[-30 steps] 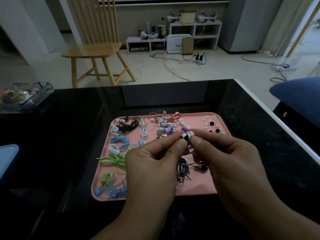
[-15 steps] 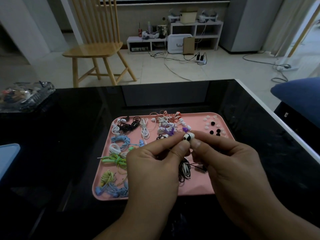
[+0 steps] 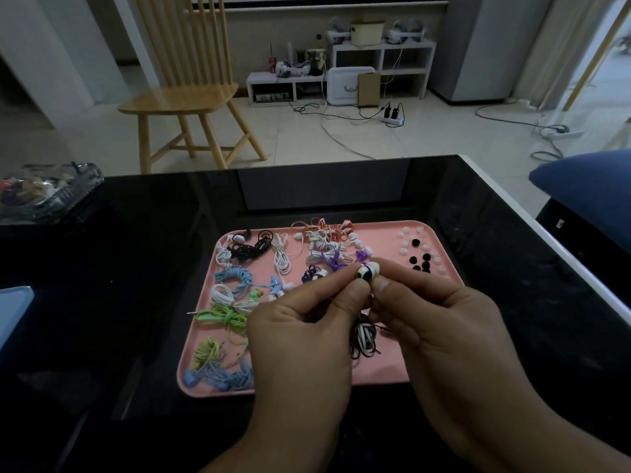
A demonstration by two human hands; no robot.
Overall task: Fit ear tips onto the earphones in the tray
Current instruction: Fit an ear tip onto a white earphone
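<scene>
Behind black table (image 3: 136, 268): wooden chair (image 3: 184, 97); hands (image 3: 300, 336) hide pink tray (image 3: 440, 268) centre.

No text, label, brand name or number can be read anywhere in the view. The white box (image 3: 349, 85) on the floor at about twelve o'clock, beyond the desk (image 3: 341, 189), carries a faint grey mark on its front, but it is too small and dim to make out as letters. The red can (image 3: 272, 64) on the low shelf at about eleven o'clock is likewise too small for any printing on it to be told.
</scene>
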